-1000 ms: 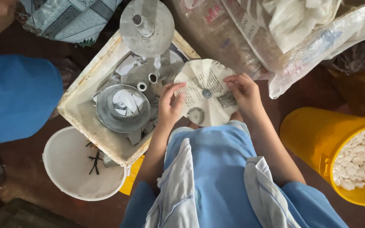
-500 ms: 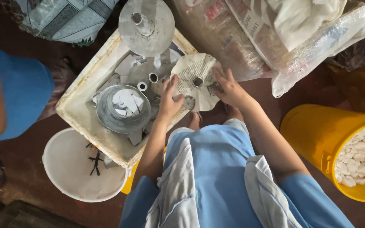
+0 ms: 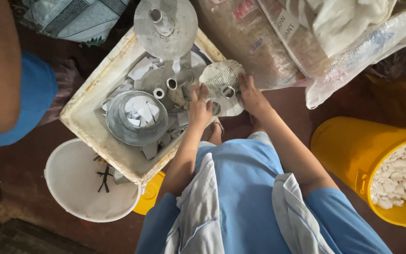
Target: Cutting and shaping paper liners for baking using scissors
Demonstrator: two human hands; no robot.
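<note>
Both my hands hold a round paper-covered metal disc (image 3: pixel 220 83) with a short centre tube, at the right edge of a white foam box (image 3: pixel 83 120). My left hand (image 3: pixel 199 107) grips the disc's lower left side. My right hand (image 3: pixel 251 96) grips its right side. Inside the box lie paper scraps, a metal cup (image 3: pixel 135 117) filled with scraps, and several short metal tubes (image 3: pixel 165 87). A larger metal disc with a tube (image 3: pixel 165 26) stands at the box's far end.
A yellow bucket (image 3: pixel 353 155) of white pieces stands at the right. A white bowl (image 3: pixel 83 186) sits at the box's near corner, over a yellow lid (image 3: pixel 150 194). Plastic sacks (image 3: pixel 306 42) lie beyond. Another person's arm and blue sleeve (image 3: pixel 10 94) fill the left.
My hands have carried the paper-covered disc up and left, tilting it at the box's right edge. The other person's arm has come further into the left side of the view.
</note>
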